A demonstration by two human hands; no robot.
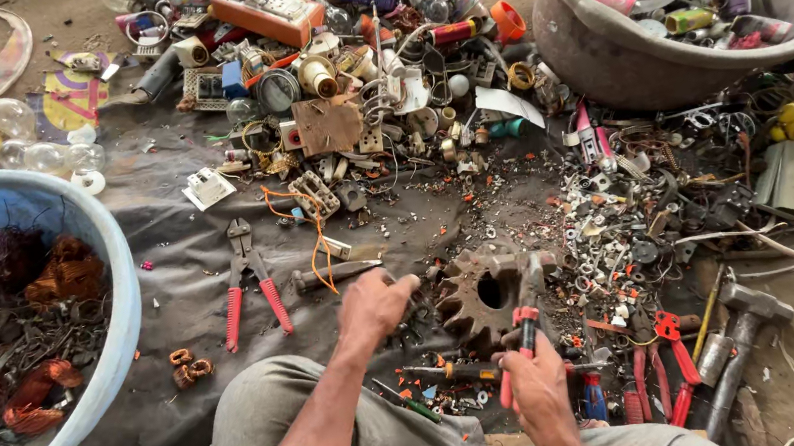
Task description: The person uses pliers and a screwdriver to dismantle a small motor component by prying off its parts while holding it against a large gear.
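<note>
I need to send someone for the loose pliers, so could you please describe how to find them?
Start at the blue tub on the left. Just right of it, on the grey cloth, lie the pliers, jaws pointing away. Their red handles are splayed, and no hand touches them, unlike the tool in the right hand.

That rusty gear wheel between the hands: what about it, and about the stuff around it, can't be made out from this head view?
- Rusty gear wheel: its near edge is hidden behind the red-handled pliers.
- Left hand: blurred; what its fingertips touch can't be told.
- Right hand: the pliers' lower handles are covered by its grip.
- Grey tub: cut off by the top edge.
- Blue basin: cut off by the left edge.
</note>
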